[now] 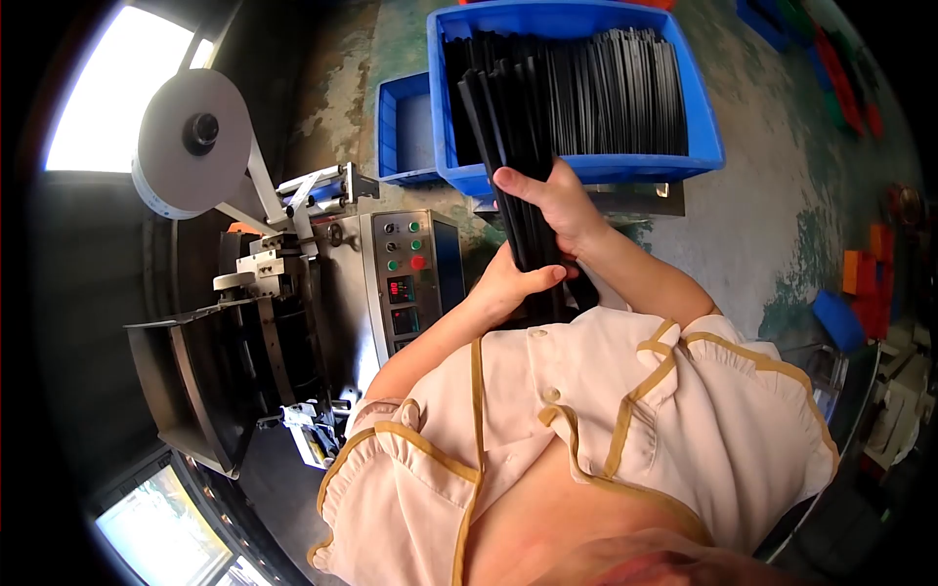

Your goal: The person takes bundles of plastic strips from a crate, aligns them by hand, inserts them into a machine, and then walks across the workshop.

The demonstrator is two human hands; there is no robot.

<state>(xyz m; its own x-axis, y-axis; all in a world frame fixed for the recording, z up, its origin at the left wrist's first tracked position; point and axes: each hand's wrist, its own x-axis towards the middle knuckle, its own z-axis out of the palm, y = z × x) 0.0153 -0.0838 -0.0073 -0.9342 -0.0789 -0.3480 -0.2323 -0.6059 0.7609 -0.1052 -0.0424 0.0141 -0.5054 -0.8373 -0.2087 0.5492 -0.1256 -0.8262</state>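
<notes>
A bundle of long black strips [503, 127] slants from the blue crate down toward my body. Around its lower part, close to my chest, my left hand [513, 283] is closed, thumb across the front. Higher up, near the crate's front rim, my right hand [557, 205] wraps the same bundle from the right side. The bundle's upper end overlaps the large blue crate [586, 171], where more black strips [620, 93] stand packed in rows. The strips' lower ends are partly hidden by my hands.
A smaller blue bin [405, 132] is left of the crate. Further left stands a machine with a control panel [403, 259] and a large white reel [193, 142]. Orange and blue boxes [860, 273] lie at the far right.
</notes>
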